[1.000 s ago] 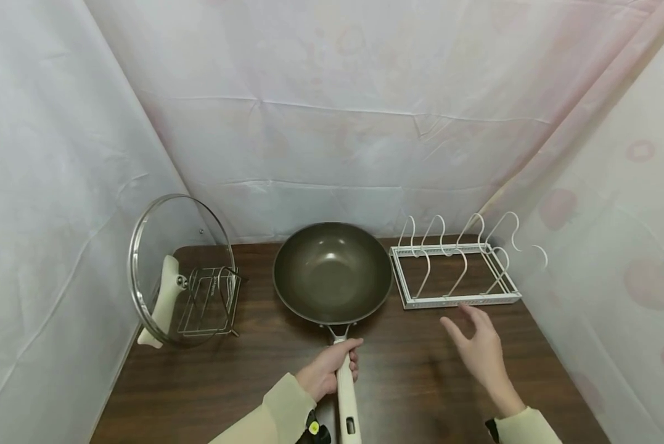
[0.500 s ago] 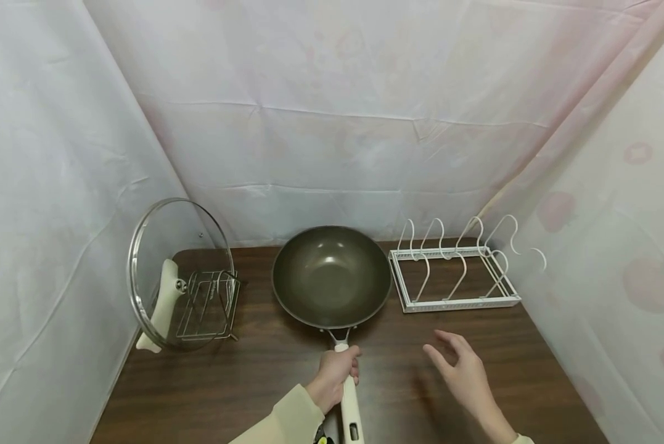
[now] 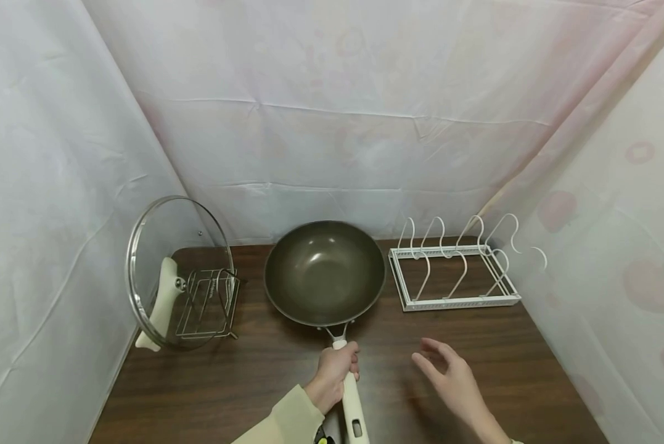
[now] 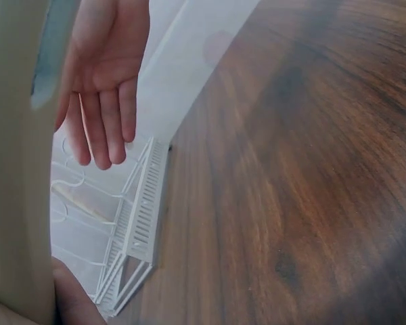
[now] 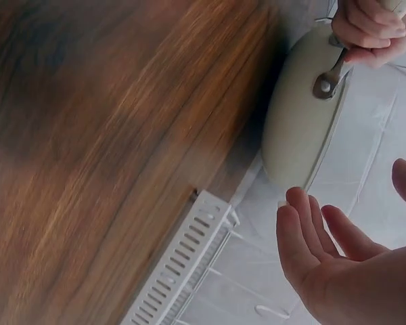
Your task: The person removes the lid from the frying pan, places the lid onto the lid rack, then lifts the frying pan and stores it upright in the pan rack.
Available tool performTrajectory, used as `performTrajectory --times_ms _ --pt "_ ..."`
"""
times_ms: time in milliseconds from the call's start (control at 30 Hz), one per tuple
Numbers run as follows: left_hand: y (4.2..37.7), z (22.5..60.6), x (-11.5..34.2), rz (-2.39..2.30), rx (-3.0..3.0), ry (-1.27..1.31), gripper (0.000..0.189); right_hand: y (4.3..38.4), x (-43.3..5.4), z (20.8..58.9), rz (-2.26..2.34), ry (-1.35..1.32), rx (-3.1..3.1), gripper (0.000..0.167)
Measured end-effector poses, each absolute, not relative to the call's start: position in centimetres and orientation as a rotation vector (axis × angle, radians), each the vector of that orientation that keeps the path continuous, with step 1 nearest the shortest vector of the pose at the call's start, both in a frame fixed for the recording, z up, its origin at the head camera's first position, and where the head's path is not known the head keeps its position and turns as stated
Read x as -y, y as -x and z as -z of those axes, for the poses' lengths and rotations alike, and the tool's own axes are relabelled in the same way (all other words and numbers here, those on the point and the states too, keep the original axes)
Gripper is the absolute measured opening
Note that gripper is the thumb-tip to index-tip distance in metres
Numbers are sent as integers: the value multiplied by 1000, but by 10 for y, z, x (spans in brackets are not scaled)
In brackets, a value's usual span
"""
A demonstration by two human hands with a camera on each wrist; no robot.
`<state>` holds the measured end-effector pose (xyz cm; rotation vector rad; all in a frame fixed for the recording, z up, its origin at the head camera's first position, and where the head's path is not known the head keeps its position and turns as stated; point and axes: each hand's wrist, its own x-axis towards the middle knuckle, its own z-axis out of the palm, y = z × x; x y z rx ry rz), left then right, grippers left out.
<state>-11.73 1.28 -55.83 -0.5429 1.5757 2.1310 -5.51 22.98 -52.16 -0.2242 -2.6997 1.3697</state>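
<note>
A deep frying pan [image 3: 326,274] with a dark inside and a cream handle [image 3: 353,404] is in the middle of the head view. My left hand [image 3: 333,373] grips that handle near the pan. In the right wrist view the pan's cream outer wall [image 5: 294,118] shows, with the left hand [image 5: 375,30] round the handle. My right hand [image 3: 448,376] hovers over the table to the right of the handle, its fingers relaxed and holding nothing. A white wire rack [image 3: 459,303] stands beyond the right hand.
At the left, a glass lid [image 3: 134,265] with a cream handle [image 3: 165,299] stands upright in a small metal wire rack [image 3: 206,333]. A pale curtain [image 3: 332,154] rises behind the brown wooden table [image 3: 287,364] and along both sides.
My right hand has drawn back from the white rack, towards me and to the left. The pan has shifted slightly left, its handle end swinging right, with my left hand still on it.
</note>
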Motion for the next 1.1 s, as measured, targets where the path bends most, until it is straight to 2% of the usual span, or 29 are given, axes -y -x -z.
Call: performTrajectory --times_ms 333,667,867,1100 --pt "118 550 -12 -2168 -1689 523 14 49 -208 521 -1682 193 2749 45" --pt "128 532 -11 -2175 -1777 465 18 42 -192 525 -2133 -230 2822 57" --pt "133 527 -9 -2167 -1856 460 16 41 -176 527 -2484 -411 2729 56" --pt "135 517 -12 -2204 -1821 416 20 41 -160 527 -2768 -315 2554 51"
